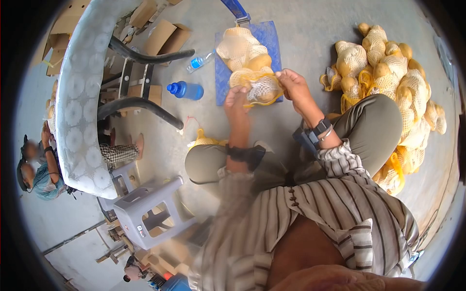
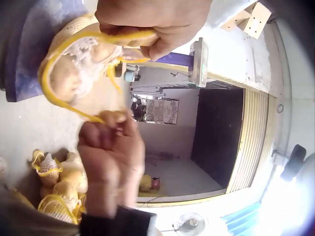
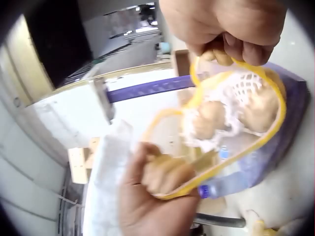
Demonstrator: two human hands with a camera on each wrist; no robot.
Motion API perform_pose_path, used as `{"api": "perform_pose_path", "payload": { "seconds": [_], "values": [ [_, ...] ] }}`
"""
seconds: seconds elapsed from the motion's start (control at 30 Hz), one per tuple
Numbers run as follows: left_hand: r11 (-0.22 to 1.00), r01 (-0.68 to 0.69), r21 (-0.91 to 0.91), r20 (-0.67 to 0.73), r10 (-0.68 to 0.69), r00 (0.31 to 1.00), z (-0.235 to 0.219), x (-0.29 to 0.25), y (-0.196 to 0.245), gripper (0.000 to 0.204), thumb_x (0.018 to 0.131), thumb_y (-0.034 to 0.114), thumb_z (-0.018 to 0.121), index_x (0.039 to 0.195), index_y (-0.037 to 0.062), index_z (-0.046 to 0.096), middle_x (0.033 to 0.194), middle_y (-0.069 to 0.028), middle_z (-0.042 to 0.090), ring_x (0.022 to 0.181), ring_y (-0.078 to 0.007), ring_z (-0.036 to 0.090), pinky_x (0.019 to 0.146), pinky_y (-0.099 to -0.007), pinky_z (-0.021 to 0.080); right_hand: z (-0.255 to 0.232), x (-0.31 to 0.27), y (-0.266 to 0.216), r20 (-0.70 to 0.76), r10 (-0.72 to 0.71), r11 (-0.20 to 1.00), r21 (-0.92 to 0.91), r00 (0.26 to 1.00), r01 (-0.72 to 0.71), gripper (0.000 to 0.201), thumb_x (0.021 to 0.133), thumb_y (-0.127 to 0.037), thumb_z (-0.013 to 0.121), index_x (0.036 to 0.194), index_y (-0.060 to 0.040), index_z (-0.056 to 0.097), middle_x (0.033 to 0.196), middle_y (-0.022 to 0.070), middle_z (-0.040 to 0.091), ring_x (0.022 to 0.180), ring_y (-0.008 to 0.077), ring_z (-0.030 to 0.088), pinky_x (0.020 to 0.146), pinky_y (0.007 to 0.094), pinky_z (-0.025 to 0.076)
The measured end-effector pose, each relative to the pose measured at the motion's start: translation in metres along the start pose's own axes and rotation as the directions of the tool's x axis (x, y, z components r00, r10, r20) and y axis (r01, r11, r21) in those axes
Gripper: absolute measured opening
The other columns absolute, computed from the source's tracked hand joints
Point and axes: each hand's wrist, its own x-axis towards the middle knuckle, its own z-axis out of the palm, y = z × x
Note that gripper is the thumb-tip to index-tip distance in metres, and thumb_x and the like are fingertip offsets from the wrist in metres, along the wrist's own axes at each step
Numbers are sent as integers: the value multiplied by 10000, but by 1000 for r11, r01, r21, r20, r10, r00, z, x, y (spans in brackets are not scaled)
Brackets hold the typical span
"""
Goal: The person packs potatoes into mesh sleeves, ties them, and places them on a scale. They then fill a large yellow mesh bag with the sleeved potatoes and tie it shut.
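Observation:
A net bag of round, yellowish fruits in white foam nets (image 1: 245,51) lies on a blue platform (image 1: 273,39). Its yellow rim (image 1: 262,103) is spread in a loop between both hands, above the bag's near end. My left hand (image 1: 238,109) pinches the left side of the rim, and in the left wrist view this hand (image 2: 155,22) fills the top. Across the loop, my right hand (image 1: 298,92) grips the other side; the right wrist view has it (image 3: 226,24) at the top, fingers curled round the yellow band (image 3: 280,105). Fruits show through the loop.
Many filled net bags (image 1: 410,106) are heaped at the right. Two bottles, one blue (image 1: 187,90) and one clear (image 1: 200,62), are left of the platform. A table (image 1: 82,106), grey stool (image 1: 150,213), boxes (image 1: 165,39) and another person (image 1: 46,179) are farther left.

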Motion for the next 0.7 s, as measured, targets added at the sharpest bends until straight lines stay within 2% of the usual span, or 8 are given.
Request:
{"api": "perform_pose_path", "payload": {
  "seconds": [0.07,0.13,0.2,0.23,0.27,0.4,0.57,0.7],
  "values": [
    [1000,-25,16,13,25,1000,3,-7,11,96,877,104,652,947,44,626,850,7,641,709,-37,551,487,-203,376,7,-3,-3,151,-123,986,-97,981,138,182,927,-249,618,802,-146,536,601,-103,410,477,-2,286,425,198,221],
    [964,-27,264,24,21,999,8,-14,16,105,875,119,655,938,38,637,842,10,640,690,-46,540,527,-212,400,9,-5,14,200,-250,904,-302,947,302,152,923,-248,621,969,-114,567,702,-42,514,575,41,442,485,222,371],
    [923,-97,374,161,38,986,16,-24,14,108,871,114,655,937,30,650,850,-7,653,725,-69,560,588,-228,428,10,-8,36,322,-347,723,-507,881,470,278,885,-201,654,1099,-43,573,1067,81,614,993,201,590,878,338,477],
    [861,-186,473,266,61,962,18,-28,12,113,867,110,655,936,21,664,858,-24,666,759,-91,581,648,-244,457,8,-13,54,352,-299,826,-370,887,425,348,889,-207,631,1195,-57,561,1215,135,576,1116,260,562,948,384,444],
    [783,-292,550,378,78,922,19,-27,10,119,864,105,655,935,13,678,866,-41,679,794,-114,601,709,-261,485,7,-16,57,503,-424,663,-394,753,637,356,984,-256,504,1273,-49,535,1267,103,570,1146,171,529,967,339,448],
    [766,-326,555,430,71,900,12,-21,8,159,861,125,675,923,-22,677,788,-42,652,647,-70,546,573,-216,433,12,-19,52,401,-309,861,-267,862,433,261,980,-202,498,1135,-28,614,1050,103,657,975,166,602,873,315,478],
    [935,-197,296,89,178,980,15,-10,-15,119,924,129,601,982,30,632,724,18,573,533,-29,406,469,-182,288,9,-11,39,214,-265,904,-284,940,319,192,941,-169,535,953,-7,637,819,63,640,775,124,576,737,295,477],
    [922,97,375,-77,-73,994,-14,1,-21,408,959,308,555,1260,38,498,1075,-107,578,925,-166,573,801,-344,497,4,-13,-19,81,-457,834,-309,886,458,183,922,-189,562,900,-25,638,744,14,598,724,86,530,678,276,461]
  ]
}}
